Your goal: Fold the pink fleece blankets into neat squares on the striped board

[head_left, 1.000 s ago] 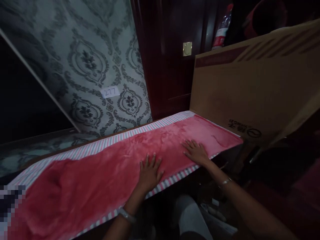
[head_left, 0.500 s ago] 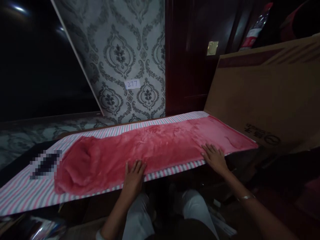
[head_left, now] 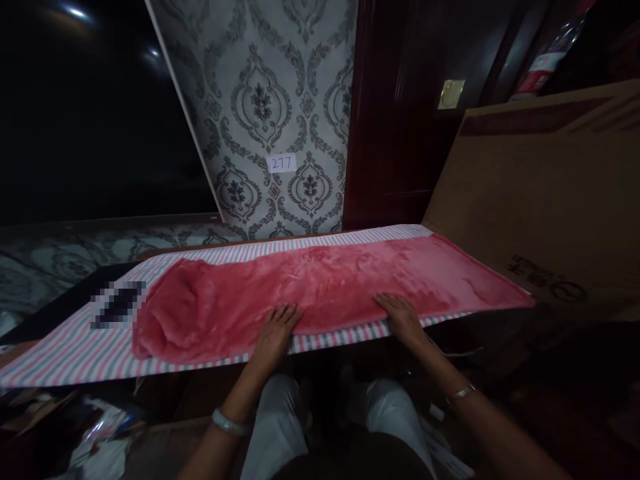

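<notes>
A pink plush cloth (head_left: 320, 287) lies lengthwise over a striped sheet (head_left: 85, 347) on a long table. Its right part is spread fairly flat, while the left end is bunched in thick folds. My left hand (head_left: 276, 332) rests palm down on the cloth's near edge, left of the middle, fingers stretched out. Farther right, my right hand (head_left: 403, 320) also lies flat on the near edge with its fingers extended. Neither hand grips anything. A dark item, blurred by pixels (head_left: 119, 305), is on the sheet beside the bunched end.
A large cardboard box (head_left: 540, 193) stands against the table's right end, with a bottle (head_left: 545, 63) behind it. At the back left is a big dark screen (head_left: 95, 120). A paper marked 277 (head_left: 281, 163) is on the patterned wall. Assorted items (head_left: 100, 433) lie below at left.
My right hand has slid left along the cloth's near edge, closer to my left hand. The cloth's right part shows a slightly altered nap. The view has shifted a little.
</notes>
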A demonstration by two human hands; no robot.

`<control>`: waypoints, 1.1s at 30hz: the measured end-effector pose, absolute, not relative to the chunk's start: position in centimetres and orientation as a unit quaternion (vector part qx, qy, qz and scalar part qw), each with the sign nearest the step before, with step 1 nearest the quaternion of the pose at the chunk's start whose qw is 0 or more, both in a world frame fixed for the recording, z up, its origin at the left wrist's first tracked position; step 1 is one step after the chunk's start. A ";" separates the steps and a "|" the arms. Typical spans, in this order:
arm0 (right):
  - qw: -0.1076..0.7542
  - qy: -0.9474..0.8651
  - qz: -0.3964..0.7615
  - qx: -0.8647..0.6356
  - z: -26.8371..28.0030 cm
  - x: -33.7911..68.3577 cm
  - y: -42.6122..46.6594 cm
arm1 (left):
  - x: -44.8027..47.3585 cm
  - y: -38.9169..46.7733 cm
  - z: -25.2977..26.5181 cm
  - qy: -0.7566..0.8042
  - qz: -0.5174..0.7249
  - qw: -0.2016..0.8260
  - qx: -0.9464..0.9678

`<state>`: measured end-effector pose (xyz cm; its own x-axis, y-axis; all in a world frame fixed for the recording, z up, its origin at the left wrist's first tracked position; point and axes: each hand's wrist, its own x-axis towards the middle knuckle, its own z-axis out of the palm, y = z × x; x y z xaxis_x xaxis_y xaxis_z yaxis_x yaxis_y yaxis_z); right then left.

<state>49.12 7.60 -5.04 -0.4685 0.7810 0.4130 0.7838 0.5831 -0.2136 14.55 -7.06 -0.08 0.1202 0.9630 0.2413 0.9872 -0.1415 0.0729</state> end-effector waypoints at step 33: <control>0.458 -0.803 -0.019 -0.380 -9.2 50.9 6.2 | 14.8 -8.7 -4.5 -0.610 -0.200 0.127 -0.756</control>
<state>50.94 6.16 -9.22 -0.2916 0.5927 0.7508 0.6277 0.7108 -0.3174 14.77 -8.71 -4.46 0.1756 0.8718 0.4573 0.9732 -0.2238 0.0529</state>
